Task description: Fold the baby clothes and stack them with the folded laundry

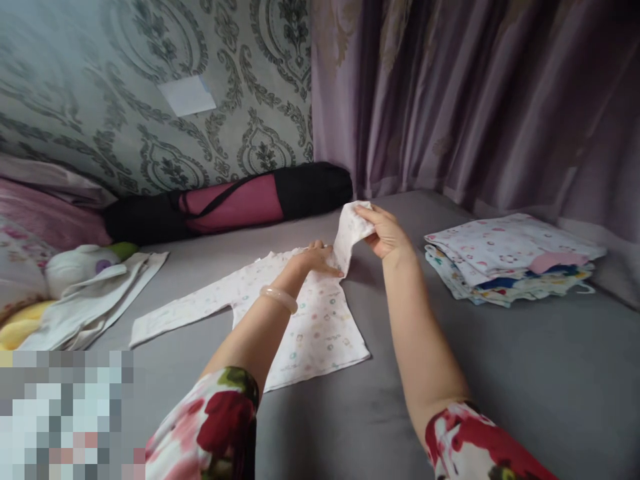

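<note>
A small white long-sleeved shirt (320,327) with a tiny coloured print lies spread on the grey bed sheet. Its left sleeve stretches flat toward the left. My right hand (387,230) pinches the cuff end of the other sleeve and holds it up off the bed. My left hand (320,260) rests on the shirt near that sleeve's shoulder, fingers spread and pressing the cloth down. A pale bangle circles my left wrist.
To the right sits a stack of folded printed clothes (515,257). Along the wall lies a long black and maroon bag (235,203). At left are a white plush toy (80,267) and light folded cloth (100,307). Purple curtains (425,100) hang behind.
</note>
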Available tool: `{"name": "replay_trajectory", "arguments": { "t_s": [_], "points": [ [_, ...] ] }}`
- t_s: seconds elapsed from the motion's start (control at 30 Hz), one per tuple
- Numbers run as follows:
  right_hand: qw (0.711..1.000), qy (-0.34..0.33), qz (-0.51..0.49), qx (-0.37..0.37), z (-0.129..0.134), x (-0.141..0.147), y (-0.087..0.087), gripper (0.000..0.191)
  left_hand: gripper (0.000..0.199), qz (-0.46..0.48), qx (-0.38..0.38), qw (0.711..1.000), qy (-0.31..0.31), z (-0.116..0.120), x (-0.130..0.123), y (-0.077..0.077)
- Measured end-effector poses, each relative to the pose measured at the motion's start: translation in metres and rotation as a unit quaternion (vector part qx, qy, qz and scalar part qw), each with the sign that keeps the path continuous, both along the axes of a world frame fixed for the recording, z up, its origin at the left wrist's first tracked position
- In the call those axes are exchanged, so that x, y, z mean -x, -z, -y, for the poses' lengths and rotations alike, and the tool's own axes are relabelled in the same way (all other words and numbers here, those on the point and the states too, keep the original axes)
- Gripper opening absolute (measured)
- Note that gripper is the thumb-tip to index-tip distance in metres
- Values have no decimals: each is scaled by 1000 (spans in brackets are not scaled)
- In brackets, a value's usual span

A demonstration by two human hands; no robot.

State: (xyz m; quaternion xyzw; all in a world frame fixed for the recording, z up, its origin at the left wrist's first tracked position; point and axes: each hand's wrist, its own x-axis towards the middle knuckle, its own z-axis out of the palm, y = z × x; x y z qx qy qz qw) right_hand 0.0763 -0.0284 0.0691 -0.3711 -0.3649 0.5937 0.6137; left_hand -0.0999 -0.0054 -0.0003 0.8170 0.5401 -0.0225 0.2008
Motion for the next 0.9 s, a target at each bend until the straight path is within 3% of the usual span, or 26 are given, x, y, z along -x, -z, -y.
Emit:
{"name": "replay_trajectory", "arguments": {
  "t_s": [0.2, 0.33, 0.43, 0.6, 0.67, 0.73, 0.8, 0.87, 0.9],
  "points": [
    [999, -26, 23, 30, 6, 28, 1, 15, 101, 40, -14, 999, -32, 8, 3, -3],
    [997, 4, 61, 41, 6, 34, 4, 11, 94, 208, -23, 974, -91, 31, 25, -4],
    [997, 6, 76, 31, 6, 45, 9, 10, 72, 377, 0, 904, -201, 57, 51, -2],
    [993, -9, 119, -4, 13, 81, 24, 18, 49, 604, 41, 708, -365, 87, 89, 8],
    [988, -37, 150, -13, 21, 97, 31, 26, 51, 636, 69, 654, -402, 90, 97, 13],
    [976, -112, 185, -8, 31, 110, 38, 35, 57, 645, 94, 626, -428, 88, 103, 17],
    [956, -200, 215, -3, 39, 117, 43, 38, 62, 645, 107, 619, -435, 85, 107, 22],
    [942, -239, 238, 2, 40, 116, 45, 31, 65, 635, 104, 637, -424, 81, 109, 27],
    [940, -236, 245, 7, 38, 112, 45, 27, 66, 624, 86, 661, -409, 80, 110, 30]
  ]
}}
